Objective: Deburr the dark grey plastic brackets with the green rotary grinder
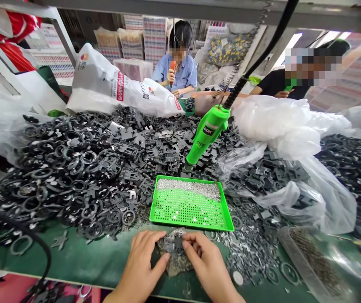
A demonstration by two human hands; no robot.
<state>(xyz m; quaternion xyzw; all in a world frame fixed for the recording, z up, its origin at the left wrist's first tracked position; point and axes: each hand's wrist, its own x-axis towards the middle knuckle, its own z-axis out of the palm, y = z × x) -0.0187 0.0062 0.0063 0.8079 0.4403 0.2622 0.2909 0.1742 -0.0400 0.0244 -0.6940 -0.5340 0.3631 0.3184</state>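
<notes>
My left hand (144, 263) and my right hand (207, 263) meet at the front edge of the green bench, fingers pinched together on a small dark grey plastic part (173, 244). The part sits over a small heap of tiny metal pieces (177, 263). Just beyond lies a bright green perforated tray (191, 203) with small silver screws banked along its far side. A green electric screwdriver (207, 134) hangs on a black cable above the tray, tip pointing down at its far left corner.
Large heaps of black plastic rings (66, 176) and bracket parts (155, 141) cover the bench. Clear plastic bags (294, 139) lie on the right, a white sack (113, 86) at the back. Two other people work across the bench. A clear tray of small parts (313, 261) sits front right.
</notes>
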